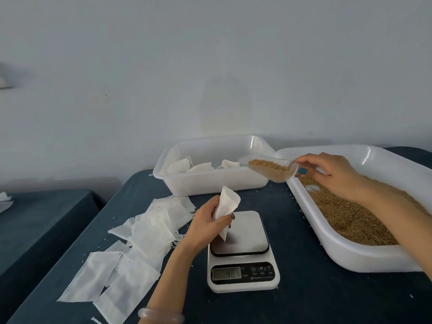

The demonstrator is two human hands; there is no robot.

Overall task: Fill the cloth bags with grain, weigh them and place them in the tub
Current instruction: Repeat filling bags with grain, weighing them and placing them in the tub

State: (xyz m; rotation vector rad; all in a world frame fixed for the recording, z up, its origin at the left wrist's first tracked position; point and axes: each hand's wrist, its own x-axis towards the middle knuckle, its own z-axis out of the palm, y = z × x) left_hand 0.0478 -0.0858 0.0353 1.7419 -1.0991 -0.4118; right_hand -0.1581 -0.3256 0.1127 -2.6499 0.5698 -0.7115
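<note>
One wide-angle camera worn on my head looks forward and down across the dark table [304, 300], close above my left hand [205, 220] and right hand [336, 174], with the wall [210, 66] behind.

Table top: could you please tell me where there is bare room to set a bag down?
Bare cloth: between scale and grain tray, and along the near edge right of the scale. Left of the scale is crowded: empty bags, and the left hand gripping a bag. The right hand holds a scoop by the tub.
</note>
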